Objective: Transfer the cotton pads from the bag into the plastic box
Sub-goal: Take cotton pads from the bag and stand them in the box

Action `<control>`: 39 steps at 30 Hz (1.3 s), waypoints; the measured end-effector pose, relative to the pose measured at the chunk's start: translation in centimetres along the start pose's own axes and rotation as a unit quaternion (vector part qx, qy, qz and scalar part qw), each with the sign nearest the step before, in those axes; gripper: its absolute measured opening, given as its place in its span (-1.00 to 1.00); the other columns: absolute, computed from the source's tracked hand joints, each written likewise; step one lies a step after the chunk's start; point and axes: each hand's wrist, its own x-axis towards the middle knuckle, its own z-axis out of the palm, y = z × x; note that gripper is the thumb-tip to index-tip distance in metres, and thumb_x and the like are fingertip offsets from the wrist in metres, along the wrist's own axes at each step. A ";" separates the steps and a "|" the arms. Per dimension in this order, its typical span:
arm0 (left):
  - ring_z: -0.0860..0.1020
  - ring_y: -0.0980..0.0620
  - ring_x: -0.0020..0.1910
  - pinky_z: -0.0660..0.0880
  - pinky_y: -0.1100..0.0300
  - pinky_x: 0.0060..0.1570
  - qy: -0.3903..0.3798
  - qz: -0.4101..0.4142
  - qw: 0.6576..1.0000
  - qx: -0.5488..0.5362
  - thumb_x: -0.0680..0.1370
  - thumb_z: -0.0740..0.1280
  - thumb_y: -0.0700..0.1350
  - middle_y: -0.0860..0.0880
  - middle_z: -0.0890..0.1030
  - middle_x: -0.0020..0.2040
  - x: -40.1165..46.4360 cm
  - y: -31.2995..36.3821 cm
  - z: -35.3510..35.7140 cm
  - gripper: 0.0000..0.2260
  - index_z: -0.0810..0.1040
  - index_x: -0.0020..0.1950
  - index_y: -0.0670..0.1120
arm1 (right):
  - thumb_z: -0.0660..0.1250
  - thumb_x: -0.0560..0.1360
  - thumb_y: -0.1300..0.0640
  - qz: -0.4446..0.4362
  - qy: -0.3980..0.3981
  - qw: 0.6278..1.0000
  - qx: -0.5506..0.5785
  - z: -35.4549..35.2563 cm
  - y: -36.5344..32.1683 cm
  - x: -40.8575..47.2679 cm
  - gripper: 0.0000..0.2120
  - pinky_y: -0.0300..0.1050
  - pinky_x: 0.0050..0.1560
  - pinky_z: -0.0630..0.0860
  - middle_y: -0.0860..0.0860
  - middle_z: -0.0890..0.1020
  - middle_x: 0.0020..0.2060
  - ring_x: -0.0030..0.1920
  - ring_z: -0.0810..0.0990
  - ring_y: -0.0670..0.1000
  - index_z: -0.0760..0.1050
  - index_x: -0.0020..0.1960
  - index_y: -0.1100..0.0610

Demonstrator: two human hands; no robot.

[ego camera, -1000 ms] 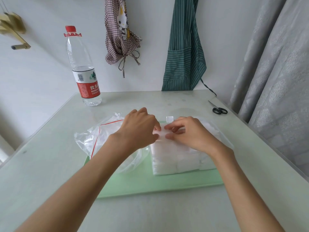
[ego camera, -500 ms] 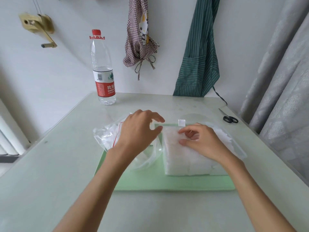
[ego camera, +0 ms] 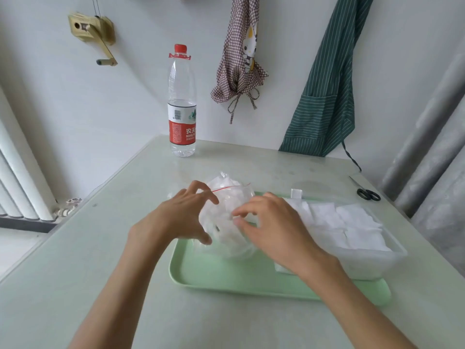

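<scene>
A: Where's the bag (ego camera: 227, 217) right now?

B: On the left half of the green tray (ego camera: 226, 275), crumpled, with its red zip line facing the far side. It sits between the two hands.

A: Are the hands holding it?

B: The left hand (ego camera: 173, 220) is spread against the bag's left side, fingers arched over the top and thumb low near the tray. It touches the plastic, but I cannot tell if it truly grips. The right hand (ego camera: 271, 227) comes in from the right, fingertips bent in and meeting the bag at its middle; whether they pinch the film is blurred.

A: And the cotton pads (ego camera: 347, 222)?

B: White squares fill the plastic box (ego camera: 392, 258), which stands on the tray's right half, just beside the right wrist. More white shows inside the bag.

A: Anything else on the tabletop (ego camera: 75, 260)?

B: A water bottle (ego camera: 182, 104) at the far edge, and scissors (ego camera: 367, 192) off to the right, well apart from the tray.
</scene>
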 end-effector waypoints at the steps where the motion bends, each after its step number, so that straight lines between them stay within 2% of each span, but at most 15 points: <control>1: 0.29 0.07 0.29 0.38 0.06 0.23 -0.017 0.007 1.000 0.005 0.33 0.52 0.00 0.13 0.13 0.37 0.1 -0.2 0.3 -0.29 0.26 0.38 0.14 | 0.31 0.50 -0.13 0.002 -0.037 0.999 -0.034 0.8 -0.3 0.4 -0.73 -0.20 0.07 0.28 -0.16 0.63 -0.01 0.11 0.45 -0.07 0.59 0.14 -0.07; 4: 0.23 0.07 0.32 0.36 0.09 0.25 -0.024 0.020 1.000 0.001 0.31 0.53 0.00 0.12 0.07 0.37 0.2 -0.9 0.7 -0.22 0.18 0.41 0.14 | 0.31 0.45 -0.22 0.021 -0.131 0.984 -0.123 2.3 -0.7 0.9 -0.60 -0.11 0.00 0.18 -0.08 0.60 0.04 0.17 0.41 0.02 0.57 0.17 -0.02; 7: 0.23 0.04 0.30 0.36 0.12 0.21 -0.013 0.019 1.000 0.006 0.29 0.54 0.02 0.10 0.07 0.37 0.5 -1.3 1.1 -0.20 0.17 0.40 0.14 | 0.30 0.47 -0.16 0.032 -0.136 0.979 -0.146 2.9 -0.4 0.8 -0.68 -0.10 -0.04 0.12 -0.05 0.59 0.00 0.15 0.40 0.04 0.59 0.12 -0.02; 10: 0.25 0.04 0.26 0.37 0.18 0.11 0.010 0.017 0.999 0.027 0.25 0.56 0.04 0.08 0.08 0.35 0.8 -1.2 1.6 -0.18 0.17 0.38 0.13 | 0.28 0.52 -0.05 0.042 -0.118 0.987 -0.099 3.1 -0.1 0.8 -0.78 -0.14 0.00 0.20 -0.07 0.64 -0.03 0.12 0.43 0.03 0.63 0.06 -0.03; 13: 0.25 0.03 0.25 0.34 0.21 0.06 0.025 0.019 0.999 0.038 0.24 0.56 0.04 0.08 0.09 0.35 1.0 -1.2 1.9 -0.18 0.18 0.37 0.13 | 0.27 0.53 0.06 0.056 -0.074 0.995 -0.039 2.7 0.3 0.9 -0.81 -0.12 0.01 0.38 -0.02 0.65 -0.15 0.00 0.53 0.06 0.65 -0.11 0.06; 17: 0.24 0.06 0.26 0.33 0.19 0.15 0.042 0.031 0.998 0.021 0.27 0.55 0.06 0.12 0.12 0.34 1.0 -1.5 1.4 -0.24 0.23 0.36 0.17 | 0.26 0.56 0.11 0.044 0.039 0.998 0.010 1.8 0.6 0.1 -0.85 -0.26 -0.03 0.29 -0.10 0.59 -0.08 0.01 0.48 -0.04 0.59 -0.02 0.10; 20: 0.24 0.07 0.27 0.31 0.17 0.23 0.049 0.038 0.998 0.005 0.30 0.53 0.06 0.15 0.19 0.35 0.9 -1.6 0.9 -0.32 0.31 0.35 0.19 | 0.31 0.53 0.12 0.071 0.119 0.987 0.082 0.6 1.1 -0.7 -0.91 -0.33 -0.14 0.30 -0.18 0.56 -0.22 -0.15 0.48 -0.16 0.59 -0.06 0.08; 22: 0.26 0.06 0.28 0.28 0.18 0.26 0.053 0.039 0.998 -0.016 0.32 0.52 0.04 0.14 0.27 0.35 0.9 -1.6 0.5 -0.39 0.38 0.32 0.19 | 0.33 0.52 0.12 0.125 0.124 0.969 0.176 -0.2 1.6 -0.9 -0.92 -0.38 -0.24 0.35 -0.18 0.58 -0.31 -0.29 0.50 -0.21 0.59 -0.12 0.04; 27: 0.45 0.15 0.17 0.36 0.21 0.09 0.166 0.029 0.969 -0.181 0.44 0.42 0.08 0.12 0.49 0.23 1.0 0.2 -1.0 -0.64 0.50 0.21 0.14 | 0.30 0.54 0.17 0.209 0.090 0.904 0.363 -1.8 2.2 -0.8 -0.87 -0.39 -0.29 0.43 -0.13 0.65 -0.31 -0.34 0.54 -0.23 0.61 -0.12 0.04; 29: 0.52 0.23 0.10 0.43 0.30 -0.05 0.169 0.017 0.942 -0.289 0.44 0.34 0.20 0.14 0.55 0.18 0.7 1.5 -1.7 -0.58 0.51 0.24 0.07 | 0.29 0.54 0.21 0.246 0.051 0.849 0.465 -2.1 1.8 -0.7 -0.85 -0.35 -0.33 0.41 -0.07 0.64 -0.32 -0.33 0.54 -0.18 0.62 -0.12 0.08; 31: 0.57 0.23 -0.01 0.50 0.32 -0.13 0.122 0.035 0.929 -0.348 0.39 0.25 0.32 0.07 0.62 0.06 0.5 2.9 -2.0 -0.46 0.56 0.20 -0.01 | 0.28 0.54 0.24 0.263 0.016 0.790 0.554 -2.6 1.8 -0.7 -0.78 -0.34 -0.32 0.42 -0.04 0.64 -0.32 -0.32 0.54 -0.14 0.65 -0.20 0.08; 33: 0.60 0.04 -0.06 0.57 0.15 -0.04 0.085 0.059 0.931 -0.349 0.39 0.24 0.37 -0.15 0.62 -0.01 0.2 3.7 -2.1 -0.36 0.58 0.08 -0.19 | 0.28 0.53 0.25 0.271 0.004 0.748 0.606 -3.1 1.9 -0.7 -0.73 -0.35 -0.35 0.43 -0.02 0.63 -0.32 -0.34 0.55 -0.13 0.66 -0.27 0.08; 34: 0.60 -0.03 -0.06 0.55 0.08 0.02 0.081 0.067 0.929 -0.355 0.41 0.28 0.32 -0.20 0.62 -0.03 0.0 4.1 -2.0 -0.38 0.57 0.06 -0.26 | 0.29 0.53 0.25 0.275 0.007 0.737 0.617 -3.3 2.1 -0.7 -0.75 -0.35 -0.37 0.43 -0.02 0.63 -0.32 -0.34 0.54 -0.13 0.65 -0.26 0.08; 36: 0.64 -0.02 -0.10 0.55 0.12 -0.01 0.097 0.067 0.909 -0.399 0.46 0.36 0.11 -0.14 0.67 -0.08 -0.2 4.8 -2.0 -0.58 0.60 0.07 -0.24 | 0.31 0.51 0.25 0.280 0.024 0.733 0.619 -3.7 2.2 -0.9 -0.82 -0.35 -0.36 0.44 -0.03 0.62 -0.32 -0.35 0.55 -0.14 0.63 -0.21 0.08; 39: 0.66 0.11 -0.17 0.57 0.28 -0.15 0.115 0.055 0.876 -0.464 0.47 0.42 -0.06 0.00 0.71 -0.14 -0.2 6.3 -1.5 -0.82 0.66 0.02 -0.09 | 0.35 0.48 0.25 0.275 0.096 0.788 0.543 -4.2 2.8 -1.3 -0.91 -0.33 -0.32 0.45 -0.05 0.61 -0.28 -0.33 0.56 -0.13 0.60 -0.05 0.12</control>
